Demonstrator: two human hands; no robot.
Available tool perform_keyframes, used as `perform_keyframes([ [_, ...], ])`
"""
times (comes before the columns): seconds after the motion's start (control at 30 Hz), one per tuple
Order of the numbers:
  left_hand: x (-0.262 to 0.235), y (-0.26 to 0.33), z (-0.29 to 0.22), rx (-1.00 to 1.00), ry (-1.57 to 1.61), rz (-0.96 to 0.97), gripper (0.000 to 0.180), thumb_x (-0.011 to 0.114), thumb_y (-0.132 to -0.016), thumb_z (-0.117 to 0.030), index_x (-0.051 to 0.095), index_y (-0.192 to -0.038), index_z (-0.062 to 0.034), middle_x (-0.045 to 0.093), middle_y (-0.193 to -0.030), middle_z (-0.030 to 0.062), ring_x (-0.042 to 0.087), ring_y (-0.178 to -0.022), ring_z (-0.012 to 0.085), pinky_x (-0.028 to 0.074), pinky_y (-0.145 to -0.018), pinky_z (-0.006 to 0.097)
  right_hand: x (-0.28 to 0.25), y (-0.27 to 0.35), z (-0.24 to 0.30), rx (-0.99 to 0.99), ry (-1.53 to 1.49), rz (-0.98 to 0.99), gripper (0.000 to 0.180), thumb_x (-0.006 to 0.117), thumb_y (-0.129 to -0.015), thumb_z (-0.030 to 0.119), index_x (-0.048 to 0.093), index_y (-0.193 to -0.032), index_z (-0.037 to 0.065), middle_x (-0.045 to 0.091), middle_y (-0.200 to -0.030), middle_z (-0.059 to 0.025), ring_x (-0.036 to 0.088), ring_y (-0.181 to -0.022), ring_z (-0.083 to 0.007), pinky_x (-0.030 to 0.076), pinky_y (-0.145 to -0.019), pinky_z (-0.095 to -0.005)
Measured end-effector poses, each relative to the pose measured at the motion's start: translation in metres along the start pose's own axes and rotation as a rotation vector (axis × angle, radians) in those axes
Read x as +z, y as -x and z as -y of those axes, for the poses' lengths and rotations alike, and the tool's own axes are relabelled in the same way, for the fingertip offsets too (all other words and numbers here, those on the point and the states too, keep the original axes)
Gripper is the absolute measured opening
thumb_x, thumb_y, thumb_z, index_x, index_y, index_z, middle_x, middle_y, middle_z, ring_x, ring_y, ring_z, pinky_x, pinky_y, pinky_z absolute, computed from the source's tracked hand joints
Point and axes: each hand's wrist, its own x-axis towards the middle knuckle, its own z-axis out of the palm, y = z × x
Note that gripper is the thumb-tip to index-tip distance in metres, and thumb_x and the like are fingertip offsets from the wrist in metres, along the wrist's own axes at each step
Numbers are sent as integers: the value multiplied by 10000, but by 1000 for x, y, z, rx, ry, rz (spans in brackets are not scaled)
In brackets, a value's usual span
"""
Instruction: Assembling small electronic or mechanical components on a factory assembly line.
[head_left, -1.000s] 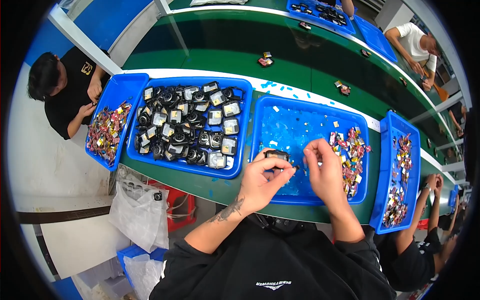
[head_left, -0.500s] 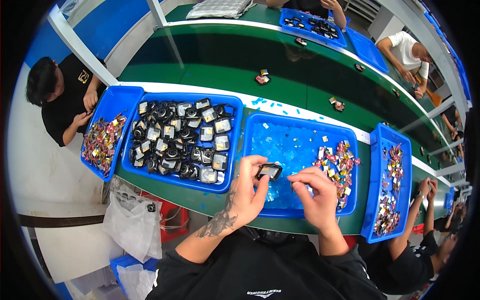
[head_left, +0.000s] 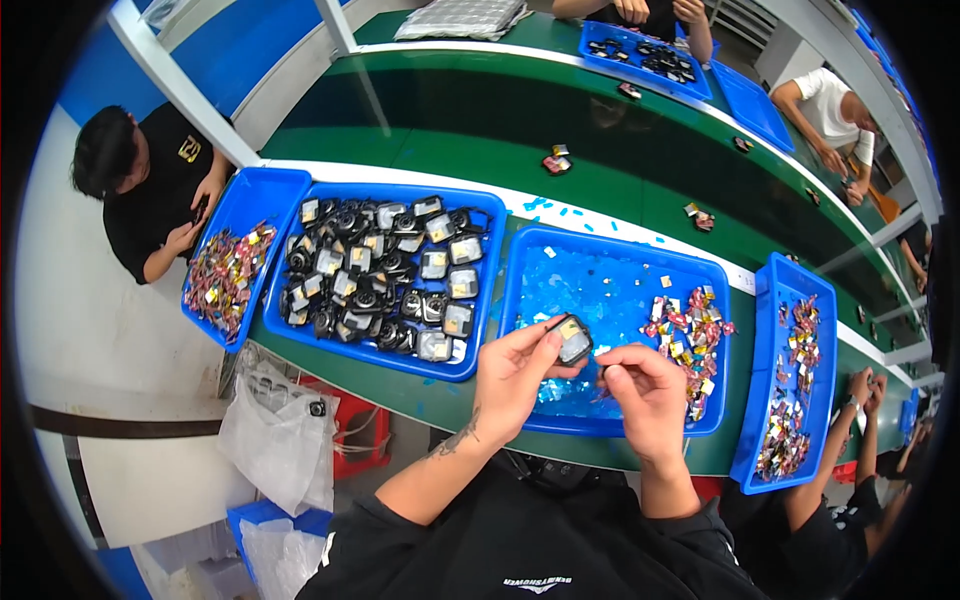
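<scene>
black case turned in left hand; white lettering across black shirt.

- Head-worn fisheye view, upright, facing down and forward.
- Close above the left grip and right grip, both near mid-picture.
- Black shirt across the lower edge; worktop across the middle, its edges curving.
- Farther off, a co-worker at the left shows smaller.
</scene>
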Motion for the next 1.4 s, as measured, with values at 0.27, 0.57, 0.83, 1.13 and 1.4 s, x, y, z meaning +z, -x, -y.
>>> perform_keyframes([
  [0.27, -8, 11, 4, -44, -74, 236, 425, 535, -984, -55, 447, -1386, 56, 615, -1234, 127, 606, -1108, 160, 518, -940, 300, 18, -8, 32, -217, 543, -91, 74, 693, -808, -35, 681, -871, 3, 682, -806, -98, 641, -711, -174, 490, -702, -274],
  [0.57, -5, 15, -2, -5, -180, 256, 393, 510, -985, -16, 466, -1366, 69, 604, -1257, 143, 604, -1115, 182, 510, -966, 326, 15, -11, 28, -311, 740, -18, 87, 749, -763, 26, 694, -807, 77, 673, -717, -31, 606, -627, -165, 395, -738, -310],
  [0.83, -4, 15, 3, 11, -210, 252, 396, 517, -989, -34, 474, -1373, 48, 616, -1219, 101, 591, -1071, 128, 490, -930, 274, 11, -14, 27, -248, 732, 9, 88, 756, -755, 41, 703, -800, 95, 656, -703, -4, 592, -635, -150, 384, -922, -380],
  [1.13, -7, 19, 4, 30, -253, 248, 399, 513, -996, -53, 480, -1387, 15, 641, -1151, 59, 583, -1018, 71, 486, -895, 229, 15, -8, 26, -386, 866, -112, 222, 755, -714, 12, 541, -713, 71, 567, -770, -67, 535, -749, -224, 423, -900, -357],
  [1.4, -2, 18, -3, 53, -45, 137, 438, 497, -992, -26, 409, -1418, 24, 617, -1208, 117, 607, -1073, 142, 526, -929, 297, 2, -2, 3, -68, -7, -38, 399, 764, -759, -17, 551, -1096, -3, 609, -1027, -52, 558, -972, -118, 482, -902, -300],
])
